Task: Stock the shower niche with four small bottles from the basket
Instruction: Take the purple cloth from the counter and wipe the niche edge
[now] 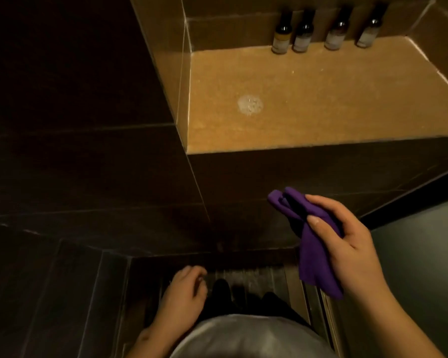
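Note:
Several small dark bottles (pixel 323 32) with pale labels stand upright in a row against the back wall of the lit, sand-coloured shower niche (pixel 321 120). My right hand (pixel 347 244) hangs below the niche's front edge and grips a purple cloth (pixel 313 244) that droops from my fingers. My left hand (pixel 185 293) is low at the bottom centre, fingers loosely curled, holding nothing. No basket is in view.
A small foamy wet patch (pixel 250 105) sits on the niche floor near its left front. Dark wall tiles (pixel 75 164) surround the niche. Below are the shower floor (pixel 243 277), my dark shoes and my grey shirt.

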Motion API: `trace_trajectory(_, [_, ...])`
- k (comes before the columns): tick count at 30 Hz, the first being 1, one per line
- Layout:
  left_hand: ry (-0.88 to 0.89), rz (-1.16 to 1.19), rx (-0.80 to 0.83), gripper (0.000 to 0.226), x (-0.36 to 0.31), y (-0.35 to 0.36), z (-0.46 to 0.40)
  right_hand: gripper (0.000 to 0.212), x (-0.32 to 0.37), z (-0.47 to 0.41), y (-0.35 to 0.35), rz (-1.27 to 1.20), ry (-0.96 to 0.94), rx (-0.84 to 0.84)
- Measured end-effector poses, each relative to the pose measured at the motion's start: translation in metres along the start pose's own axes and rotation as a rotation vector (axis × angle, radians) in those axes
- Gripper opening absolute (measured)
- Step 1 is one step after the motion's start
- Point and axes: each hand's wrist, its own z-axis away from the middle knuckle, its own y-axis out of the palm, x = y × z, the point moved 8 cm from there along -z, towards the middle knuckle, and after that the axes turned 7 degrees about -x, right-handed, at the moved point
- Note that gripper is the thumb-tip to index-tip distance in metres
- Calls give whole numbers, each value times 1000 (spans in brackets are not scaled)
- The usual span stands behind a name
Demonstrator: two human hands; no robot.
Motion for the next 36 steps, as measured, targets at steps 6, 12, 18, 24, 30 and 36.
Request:
trace_trajectory(6, [562,-212,-509,39,-167,-127,-26,39,73,-32,-13,-81,-186,-66])
trace_trajectory(12, [476,-272,-741,55,-212,-145,-58,38,132,-91,-26,15,-420,-68])
trace_trajectory(18, [404,-390,-857,74,-208,-122,-84,38,154,-148,7,180,-510,40])
trace_trajectory(24, [482,-268,-1014,71,-207,-128,-76,40,174,-167,95,592,-761,201])
trace_trajectory(30, [509,-169,-1010,60,-205,-134,-70,54,135,-166,147,1018,-824,450])
trace_trajectory(36, [520,-175,-1009,56,-205,-130,-76,64,117,-195,83,1119,-626,356])
